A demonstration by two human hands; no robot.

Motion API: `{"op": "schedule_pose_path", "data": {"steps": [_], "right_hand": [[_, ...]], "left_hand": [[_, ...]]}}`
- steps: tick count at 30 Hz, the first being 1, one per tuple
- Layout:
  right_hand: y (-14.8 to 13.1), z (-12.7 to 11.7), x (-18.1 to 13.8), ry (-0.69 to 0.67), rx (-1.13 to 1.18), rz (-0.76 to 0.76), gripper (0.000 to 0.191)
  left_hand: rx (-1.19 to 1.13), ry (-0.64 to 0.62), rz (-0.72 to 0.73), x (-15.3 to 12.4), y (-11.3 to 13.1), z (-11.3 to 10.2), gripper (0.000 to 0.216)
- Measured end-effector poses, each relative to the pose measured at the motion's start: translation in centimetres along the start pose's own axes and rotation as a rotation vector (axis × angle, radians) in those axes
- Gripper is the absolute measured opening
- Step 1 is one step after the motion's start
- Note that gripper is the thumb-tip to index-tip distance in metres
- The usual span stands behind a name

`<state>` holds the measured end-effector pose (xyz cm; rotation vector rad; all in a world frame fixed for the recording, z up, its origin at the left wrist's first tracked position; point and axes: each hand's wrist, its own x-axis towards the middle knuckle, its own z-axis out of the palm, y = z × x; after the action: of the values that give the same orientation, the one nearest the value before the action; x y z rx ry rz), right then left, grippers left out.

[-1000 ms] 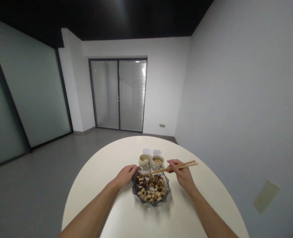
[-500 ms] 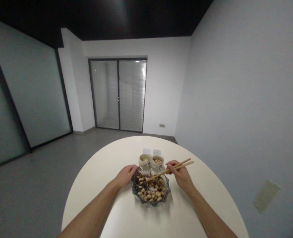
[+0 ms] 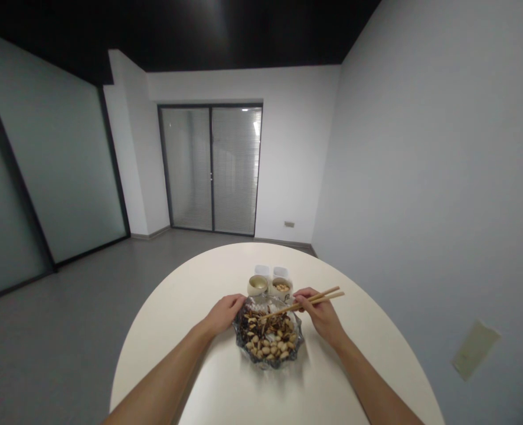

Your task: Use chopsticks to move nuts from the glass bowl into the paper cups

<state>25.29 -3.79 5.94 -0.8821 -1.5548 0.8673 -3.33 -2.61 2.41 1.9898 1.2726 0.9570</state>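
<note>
A clear glass bowl [image 3: 268,363] with a wavy rim holds pistachios [image 3: 270,348] in front and dark seeds [image 3: 249,324] toward the back left. My left hand [image 3: 226,313] grips the bowl's left rim, its fingertips partly hidden there. In my right hand [image 3: 317,310] is a pair of wooden chopsticks [image 3: 326,295], pinched at a slant. Their tips reach down among the seeds near the bowl's middle; whether they clasp a piece is too small to tell. Just behind the bowl stand a pale cup [image 3: 258,287] on the left and another cup [image 3: 281,289] with nuts inside.
Two small white containers [image 3: 281,272] sit behind the cups. All of this stands on a round white table [image 3: 155,348]. A grey-white wall [image 3: 421,177] runs along the right, and glass doors [image 3: 212,171] stand beyond the table.
The chopsticks and my right hand have shifted slightly left, with the tips a little higher in the bowl. My left hand stays at the rim.
</note>
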Motion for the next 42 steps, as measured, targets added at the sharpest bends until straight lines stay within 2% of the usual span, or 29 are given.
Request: {"op": "schedule_pose_path", "data": {"steps": [8, 22, 42], "right_hand": [[0.8, -0.5, 0.3, -0.011, -0.036, -0.013, 0.036], [0.4, -0.4, 0.0, -0.043, -0.068, -0.006, 0.037], [0.1, 0.3, 0.5, 0.135, -0.007, -0.126, 0.037]], "left_hand": [[-0.009, 0.005, -0.008, 0.1, -0.1, 0.1, 0.054], [0.0, 0.003, -0.006, 0.1, -0.4, 0.1, 0.056], [-0.019, 0.0, -0.012, -0.1, -0.1, 0.0, 0.055]]}}
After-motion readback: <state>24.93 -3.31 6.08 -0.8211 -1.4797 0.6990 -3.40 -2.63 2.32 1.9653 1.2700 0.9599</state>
